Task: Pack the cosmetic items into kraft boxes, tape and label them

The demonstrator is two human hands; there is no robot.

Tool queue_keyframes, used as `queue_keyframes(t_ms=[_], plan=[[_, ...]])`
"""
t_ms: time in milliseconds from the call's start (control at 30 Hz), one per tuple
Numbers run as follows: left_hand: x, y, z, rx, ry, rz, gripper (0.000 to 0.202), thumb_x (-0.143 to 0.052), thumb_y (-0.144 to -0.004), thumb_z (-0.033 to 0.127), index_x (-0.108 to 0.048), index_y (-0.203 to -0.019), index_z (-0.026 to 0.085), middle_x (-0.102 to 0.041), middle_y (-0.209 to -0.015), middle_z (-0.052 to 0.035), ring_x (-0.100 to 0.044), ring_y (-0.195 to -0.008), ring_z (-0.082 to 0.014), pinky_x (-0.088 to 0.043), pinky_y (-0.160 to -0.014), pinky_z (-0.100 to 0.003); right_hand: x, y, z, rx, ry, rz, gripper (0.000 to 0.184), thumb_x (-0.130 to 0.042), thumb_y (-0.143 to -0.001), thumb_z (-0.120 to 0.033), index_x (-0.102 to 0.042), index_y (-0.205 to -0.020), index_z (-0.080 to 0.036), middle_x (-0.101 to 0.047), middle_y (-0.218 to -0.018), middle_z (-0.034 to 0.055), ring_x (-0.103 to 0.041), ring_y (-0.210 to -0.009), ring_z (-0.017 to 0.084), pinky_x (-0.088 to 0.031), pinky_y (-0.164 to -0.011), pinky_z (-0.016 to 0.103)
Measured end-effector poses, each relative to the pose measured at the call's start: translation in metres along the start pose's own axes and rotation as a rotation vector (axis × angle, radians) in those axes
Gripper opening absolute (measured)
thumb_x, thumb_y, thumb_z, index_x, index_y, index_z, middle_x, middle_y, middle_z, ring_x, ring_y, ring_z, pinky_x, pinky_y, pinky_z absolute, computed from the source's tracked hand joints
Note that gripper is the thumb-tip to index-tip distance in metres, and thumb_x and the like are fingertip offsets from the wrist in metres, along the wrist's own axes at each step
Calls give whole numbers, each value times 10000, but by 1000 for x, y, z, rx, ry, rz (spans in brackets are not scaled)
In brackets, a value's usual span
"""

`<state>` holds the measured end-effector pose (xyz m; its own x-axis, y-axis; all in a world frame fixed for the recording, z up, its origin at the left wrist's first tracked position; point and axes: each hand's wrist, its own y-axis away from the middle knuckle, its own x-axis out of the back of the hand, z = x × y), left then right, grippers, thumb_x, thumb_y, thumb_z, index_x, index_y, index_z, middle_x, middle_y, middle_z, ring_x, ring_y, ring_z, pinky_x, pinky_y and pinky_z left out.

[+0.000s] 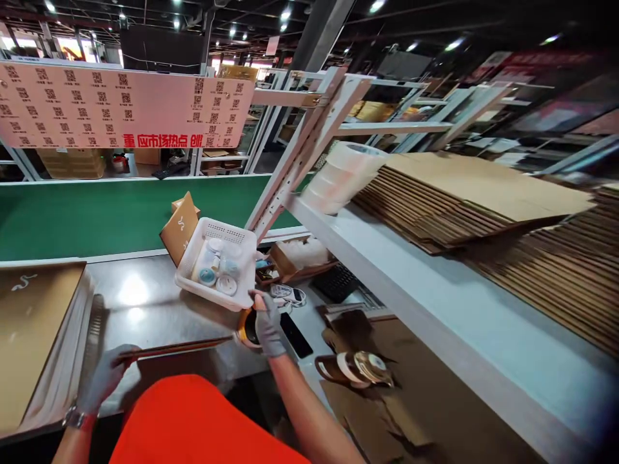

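At lower centre, I'd keep my left hand [104, 380] pinching the flat cardboard [176, 348] steady while my right hand [265, 325], gripping the tape dispenser [247, 328], pulls evenly.

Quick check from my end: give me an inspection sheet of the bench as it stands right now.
Surface: steel bench, shiny, glare spot.
Job's things: flat cardboard piece held edge-on between both hands; tape roll at its right end.
Clutter: white basket of small jars, phone, spare tape rolls, keyboard.
Hands: left hand gloved, gripping the cardboard's left end; right hand gloved, on the tape roll.
Cables: nothing seen.
Surroundings: green conveyor belt, shelf with stacked flat cartons, board of QR codes.
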<state>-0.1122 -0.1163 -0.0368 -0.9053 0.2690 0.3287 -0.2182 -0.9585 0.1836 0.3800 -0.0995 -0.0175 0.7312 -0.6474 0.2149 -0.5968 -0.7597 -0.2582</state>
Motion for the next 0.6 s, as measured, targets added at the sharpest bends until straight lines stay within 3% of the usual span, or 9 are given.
queue_keyframes(t_ms=[100, 200, 300, 400, 500, 600], plan=[[-14, -29, -2, -10, -13, -39, 326, -703, -780, 501, -860, -898, 241, -898, -999, -91, -846, -1045, -332, -685, -1039, -476, -15, 75, 1, -106, -117, -238, 630, -574, -1017, -806, -862, -1051, -246, -858, -1086, 109, -783, -1062, 304, -629, -988, 420], [-32, -47, 0, 17, 66, 124, 508, -805, -682, 562, -811, -1065, 227, -880, -1173, -121, -822, -1181, -358, -647, -1118, -507, -44, 124, 7, -229, -173, -115, 693, -638, -941, -904, -846, -1058, -253, -848, -1042, 93, -765, -1012, 301, -624, -989, 450], [-50, -51, 14, 20, 185, 367, 740, -807, -730, 627, -690, -1325, 202, -789, -1420, -182, -745, -1379, -373, -583, -1221, -520, -63, 141, 9, -309, -188, 3, 695, -714, -861, -924, -832, -1067, -271, -838, -1091, 100, -750, -1094, 337, -594, -1091, 520], [-61, -54, 33, 94, 187, 503, 762, -716, -799, 680, -620, -1353, 164, -753, -1410, -229, -735, -1370, -395, -575, -1221, -532, -65, 146, 6, -333, -189, -16, 672, -799, -811, -872, -819, -1177, -308, -827, -1209, 111, -736, -1209, 372, -557, -1179, 567], [-62, -64, 47, 222, 47, 532, 788, -678, -810, 716, -622, -1351, 146, -764, -1338, -243, -752, -1312, -442, -595, -1169, -572, -63, 152, 1, -322, -165, -128, 676, -836, -813, -798, -790, -1311, -344, -809, -1299, 108, -722, -1276, 384, -541, -1205, 577], [-62, -79, 49, 266, -104, 469, 795, -673, -822, 754, -652, -1357, 167, -797, -1266, -225, -782, -1227, -471, -628, -1088, -602, -61, 149, -10, -277, -139, -303, 687, -846, -835, -706, -765, -1437, -385, -791, -1380, 89, -698, -1364, 399, -535, -1208, 578]])
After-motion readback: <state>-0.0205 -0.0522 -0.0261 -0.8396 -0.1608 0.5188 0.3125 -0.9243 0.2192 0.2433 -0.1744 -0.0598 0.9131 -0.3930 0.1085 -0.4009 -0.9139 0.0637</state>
